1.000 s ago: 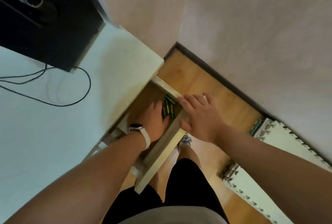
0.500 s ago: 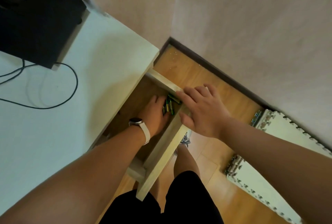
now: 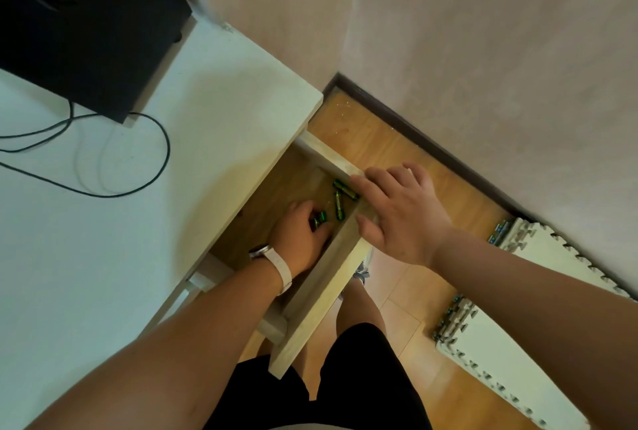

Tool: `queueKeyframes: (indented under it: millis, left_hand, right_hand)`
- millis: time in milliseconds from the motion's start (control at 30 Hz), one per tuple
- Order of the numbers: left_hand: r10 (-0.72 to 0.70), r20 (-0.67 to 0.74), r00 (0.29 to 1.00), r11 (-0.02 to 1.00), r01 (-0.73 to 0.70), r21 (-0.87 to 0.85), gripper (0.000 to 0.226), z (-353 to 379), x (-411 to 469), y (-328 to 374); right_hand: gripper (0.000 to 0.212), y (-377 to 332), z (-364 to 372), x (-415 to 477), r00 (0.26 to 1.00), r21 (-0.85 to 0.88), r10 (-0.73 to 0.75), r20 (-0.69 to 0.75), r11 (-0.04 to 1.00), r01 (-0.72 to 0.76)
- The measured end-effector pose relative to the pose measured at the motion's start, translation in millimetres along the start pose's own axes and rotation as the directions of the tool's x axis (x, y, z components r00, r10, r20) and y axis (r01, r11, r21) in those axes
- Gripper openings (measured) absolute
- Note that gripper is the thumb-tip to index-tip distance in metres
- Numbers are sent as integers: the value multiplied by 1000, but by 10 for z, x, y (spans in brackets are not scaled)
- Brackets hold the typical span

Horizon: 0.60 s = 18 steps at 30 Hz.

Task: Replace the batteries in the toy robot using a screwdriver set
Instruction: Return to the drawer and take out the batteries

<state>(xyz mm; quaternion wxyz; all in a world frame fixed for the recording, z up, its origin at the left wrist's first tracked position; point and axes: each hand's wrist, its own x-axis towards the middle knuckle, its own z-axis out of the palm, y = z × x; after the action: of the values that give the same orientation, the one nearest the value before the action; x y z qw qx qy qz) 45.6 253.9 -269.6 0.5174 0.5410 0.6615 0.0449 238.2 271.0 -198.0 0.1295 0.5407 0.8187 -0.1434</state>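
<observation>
In mid-frame the left hand (image 3: pixel 300 233) is curling round green cylindrical batteries (image 3: pixel 321 217) inside the pale wooden drawer (image 3: pixel 321 277) under the white worktop (image 3: pixel 224 119). The right hand (image 3: pixel 404 212) is lying spread on its front edge. A loose grip is probably risking batteries dropping back.

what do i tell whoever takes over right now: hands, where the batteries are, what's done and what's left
Left hand: inside the open drawer, fingers curled round green batteries.
Right hand: fingers straight, resting on the drawer's front corner, holding nothing.
Other batteries lie loose on the drawer bottom, near the right hand's fingertips.
Done: drawer open, batteries gripped.
Left: lift them out, then the whole swap. The toy robot and the screwdriver set are not in view, so find them first.
</observation>
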Motion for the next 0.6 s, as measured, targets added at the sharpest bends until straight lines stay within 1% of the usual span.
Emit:
queueKeyframes:
  millis: [200,267,333,367,500,600]
  left_hand:
    - [-39,-37,999,998,37,-54,17,8,-21,29]
    - [-55,-28,998,998,54,-20,11,46,-23,22]
    - [-57,-12,998,998,57,24,12,79,-30,26]
    - [-61,-13,998,998,62,19,13,90,-41,34]
    - [-81,-4,997,996,80,-50,13,107,-121,48]
    - [-113,60,992,990,117,-75,17,68,-163,44]
  right_hand:
    - [52,-4,7,-7,998,21,-11,-66,1000,12]
    - [52,1,20,-7,997,23,-12,-80,1000,14]
    - [51,5,33,-7,996,25,-13,-93,1000,16]
    - [51,5,38,-6,995,26,-16,-100,999,18]
    - [52,8,43,-5,995,26,-17,-94,999,19]
    - [52,2,27,-10,997,27,-13,-76,1000,15]
